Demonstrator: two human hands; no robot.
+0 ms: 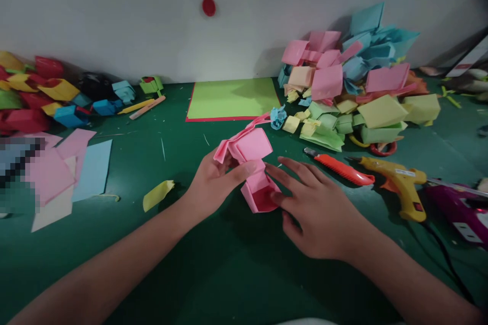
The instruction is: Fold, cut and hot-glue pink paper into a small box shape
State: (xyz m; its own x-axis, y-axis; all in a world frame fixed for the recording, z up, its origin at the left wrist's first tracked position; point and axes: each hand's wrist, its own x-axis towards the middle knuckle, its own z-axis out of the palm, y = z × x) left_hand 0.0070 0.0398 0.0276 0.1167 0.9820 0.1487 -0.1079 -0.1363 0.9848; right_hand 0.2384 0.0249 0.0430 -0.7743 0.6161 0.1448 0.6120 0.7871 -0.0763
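A folded pink paper figure (254,144) is held above the green table, with a flat boxy upper part, a narrow middle and an open box (262,194) at its lower end. My left hand (213,180) grips it from the left, thumb laid across the narrow middle and the other fingers hidden behind. On the right, my right hand (316,203) has its fingers spread, the fingertips at the edge of the open pink box and not closed round it. A thin pink strip (257,122) sticks out from the top of the figure.
Right of my hands lie an orange box cutter (345,168), a yellow glue gun (398,180) and a purple power strip (457,208). Folded paper pieces (328,84) pile up behind. A lime sheet (232,99) rests by the wall; paper sheets (93,170) lie left.
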